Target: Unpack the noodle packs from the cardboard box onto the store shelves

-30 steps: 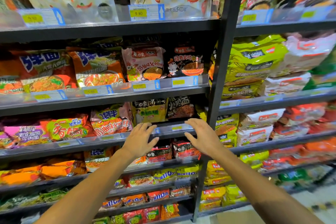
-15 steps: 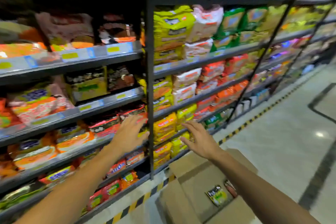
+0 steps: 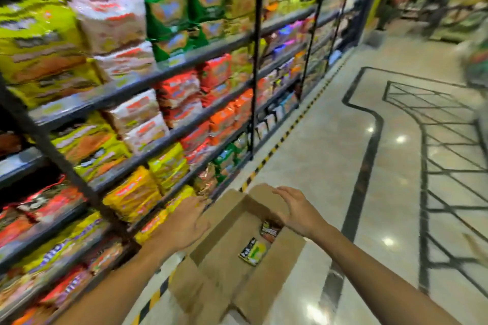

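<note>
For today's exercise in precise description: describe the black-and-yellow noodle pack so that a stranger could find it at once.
Start at the open cardboard box on the floor beside the shelves. Two packs lie inside, toward its right wall. The black-and-yellow noodle pack is the nearer one; its neighbour, the red-and-dark pack, lies farther back, under the right hand.

Two bare forearms come into view from the bottom edge, each ending in a bare hand. The left hand (image 3: 184,224) wears no glove, ring or band that can be made out, and the wrist behind it carries no watch or bracelet. The right hand (image 3: 297,210) is likewise uncovered, with no visible jewellery on the fingers or wrist. No sleeve shows on either arm: both are uncovered all the way to the frame edge, so whatever is worn on the upper body ends out of view. The picture is blurred, so fine marks on nails or knuckles cannot be told.
</note>
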Demonstrator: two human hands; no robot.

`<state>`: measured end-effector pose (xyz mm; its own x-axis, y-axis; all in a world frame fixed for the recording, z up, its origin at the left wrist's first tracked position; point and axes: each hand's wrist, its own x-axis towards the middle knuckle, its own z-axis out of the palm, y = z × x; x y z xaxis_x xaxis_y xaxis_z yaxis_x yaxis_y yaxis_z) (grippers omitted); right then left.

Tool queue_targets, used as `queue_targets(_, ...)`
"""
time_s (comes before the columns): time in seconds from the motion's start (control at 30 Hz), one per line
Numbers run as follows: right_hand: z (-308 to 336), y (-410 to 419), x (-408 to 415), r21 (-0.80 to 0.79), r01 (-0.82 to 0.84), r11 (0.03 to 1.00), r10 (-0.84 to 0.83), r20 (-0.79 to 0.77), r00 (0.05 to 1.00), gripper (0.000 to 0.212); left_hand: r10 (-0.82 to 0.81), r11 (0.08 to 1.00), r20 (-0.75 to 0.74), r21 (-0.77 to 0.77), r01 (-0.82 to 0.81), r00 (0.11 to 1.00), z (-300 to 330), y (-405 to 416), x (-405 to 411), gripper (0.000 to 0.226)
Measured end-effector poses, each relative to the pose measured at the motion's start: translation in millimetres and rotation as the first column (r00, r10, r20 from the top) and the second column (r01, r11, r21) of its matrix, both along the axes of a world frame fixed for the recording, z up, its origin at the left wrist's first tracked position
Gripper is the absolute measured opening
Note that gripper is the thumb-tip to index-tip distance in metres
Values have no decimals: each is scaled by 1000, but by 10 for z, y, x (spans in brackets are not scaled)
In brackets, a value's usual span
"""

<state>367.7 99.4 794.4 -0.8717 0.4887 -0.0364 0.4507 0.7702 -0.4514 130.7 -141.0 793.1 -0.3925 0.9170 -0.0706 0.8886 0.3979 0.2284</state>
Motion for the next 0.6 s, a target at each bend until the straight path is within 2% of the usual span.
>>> queue_targets(0.13, -203, 648, 554, -14, 93, 996, -92, 84, 992, 60, -28, 999, 73, -37, 31, 997, -127, 627, 410, 88)
queue_targets(0.27, -347, 977, 579, -41, 84, 996, -79, 98, 992, 61, 17, 998, 99, -57, -11, 995, -177, 952, 534, 98)
queue_targets(0.47, -628, 1240, 89, -158, 69, 985, -53, 104, 993, 60, 87, 994, 159, -82, -75, 983, -506, 1136, 269, 92)
queue_targets(0.6, -890, 1456, -240, -193, 61, 979, -26, 178, 984, 60, 150, 985, 249, -116, -125, 957, -866, 1307, -30, 87)
